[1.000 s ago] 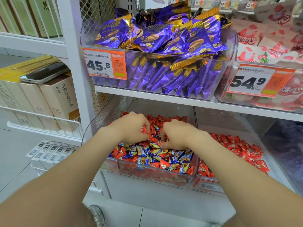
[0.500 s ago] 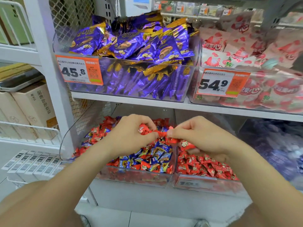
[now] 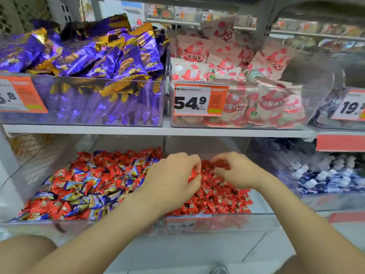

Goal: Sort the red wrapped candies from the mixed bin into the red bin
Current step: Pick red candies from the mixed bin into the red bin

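Moved: left hand (image 3: 173, 180) and right hand (image 3: 237, 171), from mixed bin (image 3: 88, 224) to red bin (image 3: 227, 222) at its 3 o'clock. Left pinches a red candy (image 3: 192, 173); right's grip cannot be told. Likely light, slippery: pinch wrapper ends.

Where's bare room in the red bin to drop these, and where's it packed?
Bare floor shows in the clear plastic red bin behind the heap of red wrapped candies, along the back wall, and in a strip right of the heap. Crowded: the middle and front, around the left hand and right hand.
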### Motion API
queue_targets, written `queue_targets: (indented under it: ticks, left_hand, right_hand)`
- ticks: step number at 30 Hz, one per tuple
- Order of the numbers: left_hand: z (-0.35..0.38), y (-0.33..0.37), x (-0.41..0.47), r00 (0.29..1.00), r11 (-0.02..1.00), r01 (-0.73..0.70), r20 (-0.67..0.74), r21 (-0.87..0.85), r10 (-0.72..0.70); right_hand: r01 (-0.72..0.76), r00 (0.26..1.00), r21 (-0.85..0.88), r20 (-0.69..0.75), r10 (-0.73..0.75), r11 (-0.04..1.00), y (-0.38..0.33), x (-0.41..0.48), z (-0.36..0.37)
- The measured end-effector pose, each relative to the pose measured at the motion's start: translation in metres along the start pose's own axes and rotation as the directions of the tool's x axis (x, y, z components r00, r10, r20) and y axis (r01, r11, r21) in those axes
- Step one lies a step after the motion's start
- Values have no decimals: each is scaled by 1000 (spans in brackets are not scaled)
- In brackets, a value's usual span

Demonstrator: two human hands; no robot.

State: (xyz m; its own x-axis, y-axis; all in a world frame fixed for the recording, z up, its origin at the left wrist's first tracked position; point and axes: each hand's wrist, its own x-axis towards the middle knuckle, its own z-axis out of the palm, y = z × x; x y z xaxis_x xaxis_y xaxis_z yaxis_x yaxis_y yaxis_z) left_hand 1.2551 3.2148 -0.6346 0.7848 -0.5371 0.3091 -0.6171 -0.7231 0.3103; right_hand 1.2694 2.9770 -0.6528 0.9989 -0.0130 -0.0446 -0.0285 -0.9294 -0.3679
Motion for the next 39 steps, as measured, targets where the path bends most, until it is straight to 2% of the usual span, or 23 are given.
queue_targets:
  ticks: [5,7,9,10,11,13,15,17,19,21,23,25,28,31,34,39]
  left_hand:
    - [35,12,40,994,994,105,-2,-37,-105]
    - [46,7,53,984,983,135,135,-127,-117]
    - [47,4,57,929,968,134,367,-212,-48]
    - [46,3,57,903,967,108,429,-230,1]
    - [44,2,55,901,971,57,432,-233,51]
    - [38,0,47,945,976,-48,308,-213,114]
    - [27,-4,33,984,977,-113,119,-180,136]
    - [13,-14,17,990,984,-144,-9,-106,144]
    - [-1,-27,2,992,991,-110,-73,-78,104]
    - [-18,-40,-12,995,992,-7,-95,-124,-5]
    - [-37,-56,-23,993,969,114,-14,-220,-120]
    - [-53,-78,-33,976,954,185,159,-235,-150]
    - [-65,-116,-49,929,987,158,344,-29,-139]
    - [-70,-137,-60,904,987,152,396,57,-162]
    - [-79,-138,-63,877,986,166,461,-26,-136]
    - [-77,-150,-65,830,977,210,521,39,-200]
  right_hand:
    - [-112,983,206,-124,139,972,-5,-6,-11]
    - [-135,974,239,-147,173,962,-3,-9,-14]
    - [-144,970,247,-157,187,958,-1,-12,-15]
    - [-140,971,251,-153,182,958,-1,-13,-15]
    - [-126,976,258,-143,166,958,-2,-14,-16]
    - [-77,988,279,-107,111,957,-6,-15,-16]
    - [-8,996,251,-80,28,968,-16,-17,-16]
    - [72,995,197,-80,-57,978,-34,-21,-13]
    - [148,987,197,-94,-131,969,-60,-26,-10]
    - [223,973,216,-114,-202,951,-92,-32,-3]
    - [312,949,224,-126,-290,923,-123,-37,4]
    - [421,907,202,-69,-416,884,-148,-38,11]
    - [566,811,65,133,-569,822,-171,-30,22]
    - [623,765,-29,235,-600,782,-184,-14,38]
    - [663,712,-36,340,-615,748,-198,-2,57]
    - [613,697,15,460,-549,790,-206,12,67]
